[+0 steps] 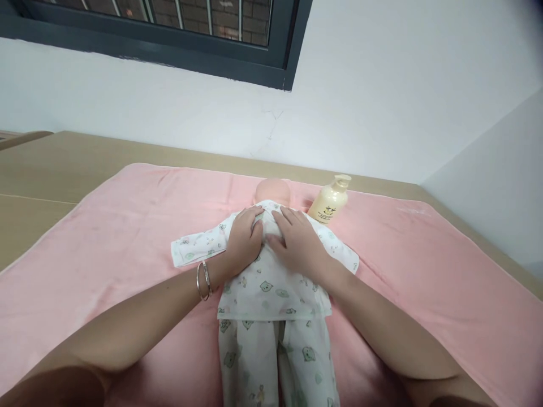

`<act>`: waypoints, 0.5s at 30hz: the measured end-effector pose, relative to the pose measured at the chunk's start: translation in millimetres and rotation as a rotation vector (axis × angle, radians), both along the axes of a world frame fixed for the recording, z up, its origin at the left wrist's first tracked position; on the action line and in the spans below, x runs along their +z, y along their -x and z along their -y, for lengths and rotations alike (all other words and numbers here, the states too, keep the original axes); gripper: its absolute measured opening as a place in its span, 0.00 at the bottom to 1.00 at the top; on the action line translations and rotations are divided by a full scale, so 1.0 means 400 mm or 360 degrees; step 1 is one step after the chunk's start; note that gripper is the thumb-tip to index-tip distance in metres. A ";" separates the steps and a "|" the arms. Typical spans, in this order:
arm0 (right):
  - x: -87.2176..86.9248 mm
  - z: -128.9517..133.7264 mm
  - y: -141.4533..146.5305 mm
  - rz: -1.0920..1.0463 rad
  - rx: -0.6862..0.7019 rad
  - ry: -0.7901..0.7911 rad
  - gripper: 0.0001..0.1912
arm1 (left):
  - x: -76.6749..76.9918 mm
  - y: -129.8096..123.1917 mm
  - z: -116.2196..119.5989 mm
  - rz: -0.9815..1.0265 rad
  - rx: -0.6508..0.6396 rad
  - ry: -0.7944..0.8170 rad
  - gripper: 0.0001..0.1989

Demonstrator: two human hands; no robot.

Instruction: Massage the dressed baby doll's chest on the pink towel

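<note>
A bald baby doll (pixel 272 191) lies on a pink blanket, its head toward the wall. It wears a white long-sleeved top (pixel 271 297) and matching trousers (pixel 250 356), both printed with small green animal faces. My left hand (pixel 246 237) rests flat on the upper left of the top, fingers stretched toward the neckline. On the upper right, my right hand (pixel 299 240) lies the same way with its fingers spread. Both thumbs point inward, a small gap between them. Neither hand grips anything. The doll's lower legs run out of view.
The pink blanket (pixel 139 226) covers much of a wooden surface (pixel 85 158) against a white wall. Just right of the doll's head stands a cream pump bottle (pixel 331 199), slightly tilted in view. A dark-framed window (pixel 212 53) with bars is above.
</note>
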State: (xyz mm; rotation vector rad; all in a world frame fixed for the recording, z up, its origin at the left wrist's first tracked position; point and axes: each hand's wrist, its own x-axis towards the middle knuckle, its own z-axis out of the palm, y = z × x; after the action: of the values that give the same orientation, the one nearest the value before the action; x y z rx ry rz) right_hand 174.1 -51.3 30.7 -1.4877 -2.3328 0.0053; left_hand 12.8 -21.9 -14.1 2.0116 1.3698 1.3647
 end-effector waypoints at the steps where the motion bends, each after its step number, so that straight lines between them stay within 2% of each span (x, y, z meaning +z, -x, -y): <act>1: 0.001 -0.016 -0.011 -0.0019 -0.0004 0.0068 0.29 | 0.000 0.000 0.000 -0.0002 -0.0001 0.0002 0.18; 4: 0.004 -0.047 -0.034 -0.0032 -0.0087 0.0237 0.34 | 0.001 -0.001 0.001 -0.0014 -0.0002 0.0003 0.18; 7: 0.002 -0.016 -0.019 -0.0006 -0.0160 0.0210 0.36 | 0.002 0.000 0.001 -0.0018 0.0006 0.0013 0.18; 11: 0.000 0.061 0.028 0.0016 0.0015 0.0032 0.33 | 0.005 0.003 0.001 0.0011 -0.0007 0.0055 0.19; 13: 0.000 0.063 0.033 0.0016 0.0120 0.0028 0.30 | 0.004 0.004 0.001 0.0030 -0.0017 0.0059 0.19; 15: 0.000 0.030 0.020 -0.0016 0.0073 0.0087 0.29 | 0.003 0.003 0.003 0.0040 -0.0019 0.0057 0.19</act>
State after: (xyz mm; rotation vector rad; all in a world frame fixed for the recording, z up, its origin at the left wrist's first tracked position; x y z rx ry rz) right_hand 166.3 -63.4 30.7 -1.4559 -2.3758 0.0888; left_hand 11.4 -23.0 -13.0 1.9700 1.3593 1.3461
